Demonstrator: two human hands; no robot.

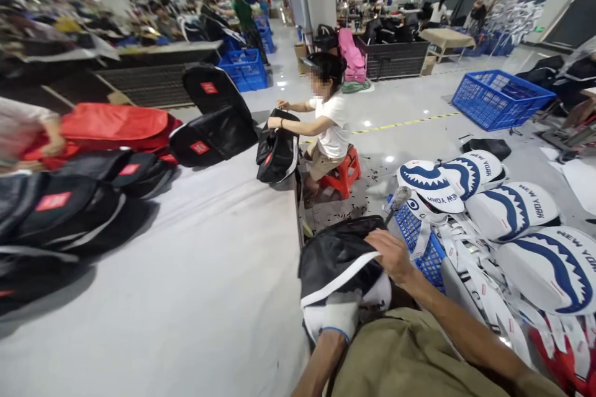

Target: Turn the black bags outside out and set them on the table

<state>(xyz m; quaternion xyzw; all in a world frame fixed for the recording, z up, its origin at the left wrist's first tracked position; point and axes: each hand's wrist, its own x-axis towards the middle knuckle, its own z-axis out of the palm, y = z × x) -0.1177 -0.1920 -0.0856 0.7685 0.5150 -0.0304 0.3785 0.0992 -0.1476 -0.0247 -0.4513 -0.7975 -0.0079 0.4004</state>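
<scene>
A black bag with a white stripe [338, 257] lies against the edge of the grey table, in front of my lap. My right hand [391, 254] presses on its right side, fingers curled over the fabric. My left hand [339, 316], in a white glove, grips the bag's lower white part from underneath. A small metal-tipped tool [399, 197] sticks up just past my right hand.
The grey table [186, 285] carries black and red bags [69, 211] along its left. A seated person [328, 124] on a red stool handles another black bag. White shark-print bags [512, 211] pile over a blue crate [419, 242] on my right.
</scene>
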